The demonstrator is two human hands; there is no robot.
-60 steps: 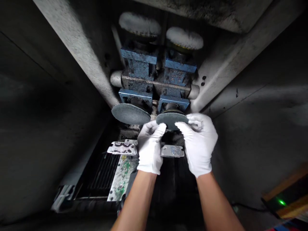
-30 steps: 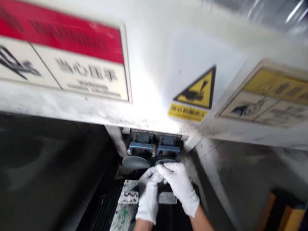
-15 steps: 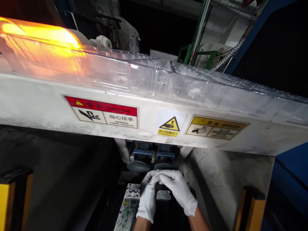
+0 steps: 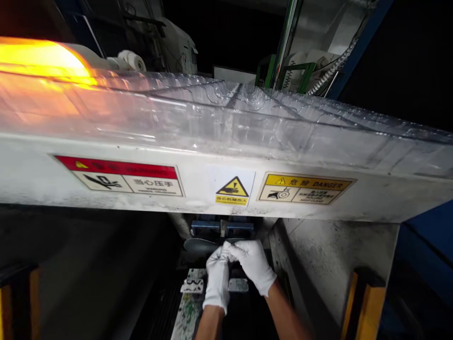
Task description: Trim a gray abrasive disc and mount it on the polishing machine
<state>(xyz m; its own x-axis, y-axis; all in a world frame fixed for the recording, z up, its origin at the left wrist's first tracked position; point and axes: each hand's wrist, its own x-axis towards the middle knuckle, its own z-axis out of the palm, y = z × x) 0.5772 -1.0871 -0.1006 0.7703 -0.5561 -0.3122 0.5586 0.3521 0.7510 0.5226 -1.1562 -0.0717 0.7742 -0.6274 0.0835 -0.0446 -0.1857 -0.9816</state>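
Both your gloved hands, left hand [image 4: 216, 278] and right hand [image 4: 253, 263], pinch the right abrasive disc [image 4: 236, 241] at lower centre, beneath the white machine housing [image 4: 198, 156] with warning labels [image 4: 120, 175].

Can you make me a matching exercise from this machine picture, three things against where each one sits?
Things:
1. Red warning label
2. Triangle warning sticker
3. Gloved hands: left hand, right hand

Places:
A. Below the white beam, at the blue fixtures
B. Left part of the beam's front face
C. Middle of the beam's front face

Pairs: 1-B, 2-C, 3-A
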